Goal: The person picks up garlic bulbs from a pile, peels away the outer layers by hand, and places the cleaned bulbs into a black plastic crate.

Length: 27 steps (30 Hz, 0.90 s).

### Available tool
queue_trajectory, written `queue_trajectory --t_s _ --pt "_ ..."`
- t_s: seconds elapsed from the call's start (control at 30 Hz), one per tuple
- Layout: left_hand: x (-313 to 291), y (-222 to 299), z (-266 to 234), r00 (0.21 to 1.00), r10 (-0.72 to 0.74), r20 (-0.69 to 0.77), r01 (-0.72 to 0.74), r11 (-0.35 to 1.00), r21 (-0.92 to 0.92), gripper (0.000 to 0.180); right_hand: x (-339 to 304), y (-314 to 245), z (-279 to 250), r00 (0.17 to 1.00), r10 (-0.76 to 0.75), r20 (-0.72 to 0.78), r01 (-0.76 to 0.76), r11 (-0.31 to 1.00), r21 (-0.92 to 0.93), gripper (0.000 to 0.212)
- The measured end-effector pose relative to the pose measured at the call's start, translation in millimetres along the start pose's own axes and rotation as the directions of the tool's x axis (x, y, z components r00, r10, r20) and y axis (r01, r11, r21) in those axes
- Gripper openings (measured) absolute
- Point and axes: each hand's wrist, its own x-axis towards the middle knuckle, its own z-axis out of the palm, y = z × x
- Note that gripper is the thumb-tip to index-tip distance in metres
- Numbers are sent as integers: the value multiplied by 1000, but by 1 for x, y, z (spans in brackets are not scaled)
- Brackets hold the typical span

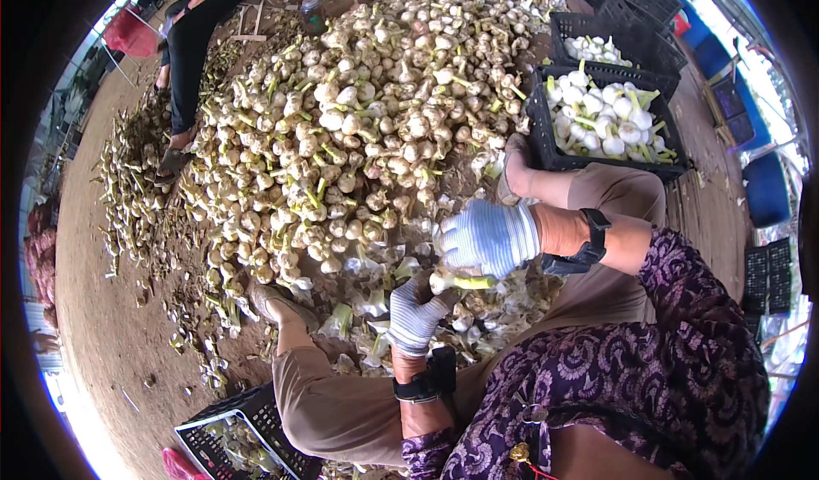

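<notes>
My left hand (415,315), in a striped white work glove, grips a garlic bulb (444,282) by its head, the green stalk pointing right. My right hand (488,238), gloved the same way, closes over the bulb from above. Both wrists wear black bands. Below the hands, peeled skins and trimmed bits (367,305) lie between my knees. A big heap of unpeeled garlic (367,113) with green stalks spreads in front of me.
Black crates of cleaned white garlic (607,120) stand at the right, another behind (597,49). A black crate (243,437) sits by my left knee. Another person in dark trousers (183,62) sits at the far left. Cut stalks (128,181) litter the dirt floor.
</notes>
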Motion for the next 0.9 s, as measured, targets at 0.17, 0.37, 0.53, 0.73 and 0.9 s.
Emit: queue_trajectory --t_s 0.17,0.37,0.53,0.73,0.9 --pt "-2 0 0 999 -12 47 16 996 -84 25 9 8 4 992 82 -100 -65 985 161 16" --pt "-2 4 2 1000 12 8 -10 982 -189 27 4 22 12 956 230 -181 -158 925 345 27" --pt "-1 6 3 998 -15 -65 5 988 -152 25 -8 14 6 949 313 45 -284 779 559 27" --pt "2 -10 1 997 -10 -80 2 996 -90 27 2 3 4 987 138 87 -145 986 79 18" --pt "1 1 4 998 -64 -15 61 990 -129 25 3 13 9 992 98 -75 -83 980 181 20"
